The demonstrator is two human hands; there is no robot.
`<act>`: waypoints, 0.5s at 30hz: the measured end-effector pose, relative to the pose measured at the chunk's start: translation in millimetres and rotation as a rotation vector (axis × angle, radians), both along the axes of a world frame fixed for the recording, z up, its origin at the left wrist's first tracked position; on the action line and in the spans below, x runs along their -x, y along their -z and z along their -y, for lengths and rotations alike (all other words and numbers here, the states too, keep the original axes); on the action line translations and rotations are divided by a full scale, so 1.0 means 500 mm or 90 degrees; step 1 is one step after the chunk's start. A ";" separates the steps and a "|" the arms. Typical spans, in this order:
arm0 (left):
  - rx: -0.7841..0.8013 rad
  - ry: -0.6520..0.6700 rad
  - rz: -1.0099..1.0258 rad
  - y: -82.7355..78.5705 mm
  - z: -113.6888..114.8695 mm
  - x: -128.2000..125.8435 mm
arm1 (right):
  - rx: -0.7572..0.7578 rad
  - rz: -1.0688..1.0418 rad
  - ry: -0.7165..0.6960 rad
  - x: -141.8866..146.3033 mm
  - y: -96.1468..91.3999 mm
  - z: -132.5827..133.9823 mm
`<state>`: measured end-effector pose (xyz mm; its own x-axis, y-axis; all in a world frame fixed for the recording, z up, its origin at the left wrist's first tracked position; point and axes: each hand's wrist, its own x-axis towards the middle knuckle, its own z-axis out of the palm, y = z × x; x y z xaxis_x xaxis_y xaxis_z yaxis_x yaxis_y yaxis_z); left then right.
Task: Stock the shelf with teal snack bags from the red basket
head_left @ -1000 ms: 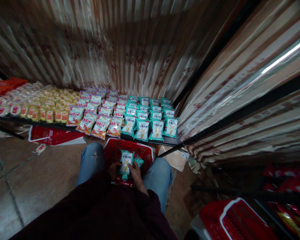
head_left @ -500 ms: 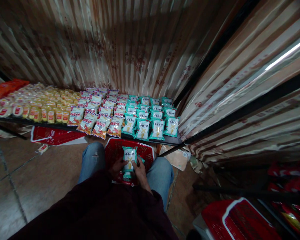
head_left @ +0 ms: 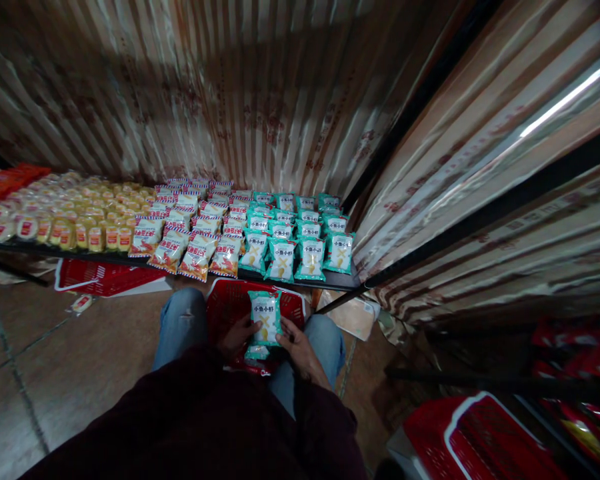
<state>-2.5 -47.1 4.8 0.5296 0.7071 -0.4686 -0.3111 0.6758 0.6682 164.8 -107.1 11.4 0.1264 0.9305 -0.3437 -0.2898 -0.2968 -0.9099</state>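
Observation:
I hold a teal snack packet (head_left: 265, 318) upright over a red basket (head_left: 225, 303) that sits between my knees. My left hand (head_left: 239, 337) grips the packet's left edge and my right hand (head_left: 296, 341) grips its right edge, fingers closed on it. Another teal packet (head_left: 257, 352) lies below it in the basket. Ahead, on a low dark shelf (head_left: 300, 283), stand rows of the same teal packets (head_left: 300, 240).
Left of the teal rows lie red-and-white packets (head_left: 195, 233), then yellow snacks (head_left: 80, 220). A red basket (head_left: 100, 279) sits under the shelf and a loose packet (head_left: 80, 304) lies on the tiled floor. Another red basket (head_left: 475, 433) stands at lower right. Striped paper covers the walls.
Both hands have lifted the teal packet up and slightly right out of the basket, and my right hand has shifted to its right edge.

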 end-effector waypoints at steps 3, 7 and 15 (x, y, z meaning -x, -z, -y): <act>-0.042 0.019 0.039 -0.020 -0.005 -0.018 | -0.033 -0.002 0.021 -0.022 -0.008 0.000; -0.089 0.033 0.095 -0.035 -0.016 -0.051 | -0.055 0.007 0.029 -0.053 -0.021 -0.004; -0.175 0.064 0.010 -0.079 -0.055 -0.133 | -0.077 0.103 0.059 -0.121 -0.072 -0.025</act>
